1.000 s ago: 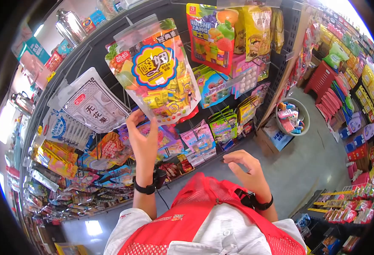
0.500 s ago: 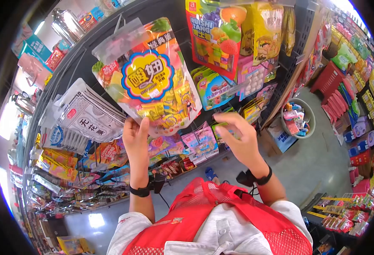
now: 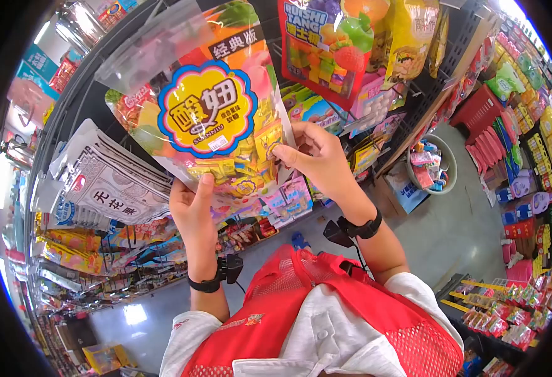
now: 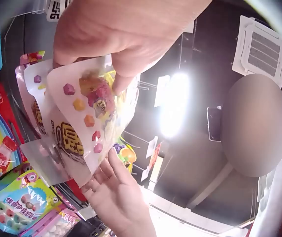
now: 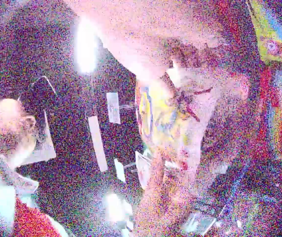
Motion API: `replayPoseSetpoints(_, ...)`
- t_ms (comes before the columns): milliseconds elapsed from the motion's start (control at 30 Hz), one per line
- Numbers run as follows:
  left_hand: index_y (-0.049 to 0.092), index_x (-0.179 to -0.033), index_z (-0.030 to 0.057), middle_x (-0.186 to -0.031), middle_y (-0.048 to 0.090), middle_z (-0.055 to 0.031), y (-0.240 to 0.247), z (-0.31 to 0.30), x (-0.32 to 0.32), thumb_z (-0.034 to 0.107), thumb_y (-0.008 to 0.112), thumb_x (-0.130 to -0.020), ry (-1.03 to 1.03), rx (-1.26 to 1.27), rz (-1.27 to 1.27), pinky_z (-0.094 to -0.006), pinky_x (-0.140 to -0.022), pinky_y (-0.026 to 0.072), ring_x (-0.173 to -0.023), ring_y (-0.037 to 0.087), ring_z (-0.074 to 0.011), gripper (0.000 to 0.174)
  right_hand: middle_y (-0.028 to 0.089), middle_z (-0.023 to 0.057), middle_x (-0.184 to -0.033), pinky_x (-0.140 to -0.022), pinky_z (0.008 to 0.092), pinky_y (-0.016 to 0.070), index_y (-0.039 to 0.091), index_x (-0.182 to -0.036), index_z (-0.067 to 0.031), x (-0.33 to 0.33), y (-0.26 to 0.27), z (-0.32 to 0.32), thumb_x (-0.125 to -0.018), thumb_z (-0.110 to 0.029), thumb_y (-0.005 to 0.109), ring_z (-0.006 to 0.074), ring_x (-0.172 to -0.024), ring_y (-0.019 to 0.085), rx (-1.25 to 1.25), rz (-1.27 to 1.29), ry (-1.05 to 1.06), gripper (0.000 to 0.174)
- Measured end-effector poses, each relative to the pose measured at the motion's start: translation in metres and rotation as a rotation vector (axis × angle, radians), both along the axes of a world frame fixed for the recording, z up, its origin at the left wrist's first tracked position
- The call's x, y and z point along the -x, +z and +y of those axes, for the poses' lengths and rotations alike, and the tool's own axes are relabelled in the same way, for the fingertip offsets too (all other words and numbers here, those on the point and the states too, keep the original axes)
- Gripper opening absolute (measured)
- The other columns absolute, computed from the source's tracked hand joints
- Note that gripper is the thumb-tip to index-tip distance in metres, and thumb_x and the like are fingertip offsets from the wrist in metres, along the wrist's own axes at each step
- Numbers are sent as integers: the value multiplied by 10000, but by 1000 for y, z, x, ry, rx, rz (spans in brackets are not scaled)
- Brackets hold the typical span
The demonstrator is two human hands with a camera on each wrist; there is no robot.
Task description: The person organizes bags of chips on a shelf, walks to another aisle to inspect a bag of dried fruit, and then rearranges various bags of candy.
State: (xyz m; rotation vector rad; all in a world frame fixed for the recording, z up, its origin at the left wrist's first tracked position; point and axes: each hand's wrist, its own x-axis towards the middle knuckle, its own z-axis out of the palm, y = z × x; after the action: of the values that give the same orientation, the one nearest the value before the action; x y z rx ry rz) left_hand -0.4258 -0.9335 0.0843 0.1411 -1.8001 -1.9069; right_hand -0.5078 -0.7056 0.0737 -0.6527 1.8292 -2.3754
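Note:
A large candy bag (image 3: 207, 119) with a yellow, blue-rimmed label hangs at the rack, tilted, its clear top near a hook. My left hand (image 3: 194, 217) grips its lower left edge, thumb in front and fingers behind. At its right edge my right hand (image 3: 326, 160) pinches it with the thumb on the front. From below in the left wrist view, the bag (image 4: 84, 118) shows its white underside, with my left hand (image 4: 126, 34) above and my right hand (image 4: 121, 202) at the far edge. Heavy noise covers the right wrist view, where the bag (image 5: 161, 118) is faint.
White bags (image 3: 116, 188) hang to the left, and a red fruit-candy bag (image 3: 329, 47) hangs to the right. Smaller packets fill the rack below. A round bin (image 3: 444, 173) of packets stands at the right, near a red plastic stool (image 3: 477, 116).
My right hand has moved up and left onto the bag's right edge. My left hand has taken hold at the lower left. The bag appears larger and closer, shifted left.

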Motion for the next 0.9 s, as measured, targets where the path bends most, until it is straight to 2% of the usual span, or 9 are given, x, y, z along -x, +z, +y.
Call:
replayPoseSetpoints(233,607,-1190,-34,-1033,698,-73,7,2,0,149,642,-1006,7,25,3,-260,-736,523,-842,662,-104,262,700,21,-978,-710,230,506,646,-1136,18,0,1,-3,-935,-153,745,46,-815,615,156,-63,61,281)
replayPoseSetpoints(400,614,-1189,-19,-992,697,-37,6,-6,3,171,642,-1014,-20,63,-2,-222,-704,500,-803,644,-64,259,700,18,-913,-674,228,497,668,-1079,21,4,0,-4,-951,-152,728,40,-781,608,118,-73,58,223)
replayPoseSetpoints(500,620,-1159,-16,-969,698,-35,7,-6,5,181,643,-1015,23,113,18,-229,-670,503,-767,638,-63,246,695,11,-885,-655,225,487,672,-1066,18,6,-1,-6,-957,-157,720,37,-768,600,131,-76,57,212)
replayPoseSetpoints(700,626,-1100,-7,-962,693,-32,16,-5,11,182,646,-1015,30,111,27,-220,-697,482,-793,621,-62,209,701,19,-919,-679,230,485,666,-1087,16,9,0,-15,-977,-148,687,48,-787,606,89,-3,-6,199)
replayPoseSetpoints(767,624,-1103,-5,-972,692,-32,14,-8,14,189,650,-1013,26,157,28,-226,-715,480,-811,618,-65,215,713,43,-990,-728,242,498,652,-1135,26,15,2,-17,-993,-129,665,75,-830,634,50,45,-10,211)
replayPoseSetpoints(900,619,-1171,11,-1011,673,-11,12,-7,23,205,693,-987,30,136,43,-218,-751,445,-844,573,-49,278,703,23,-959,-714,231,475,660,-1113,16,21,-4,-26,-1001,-149,652,59,-805,609,111,47,-16,200)
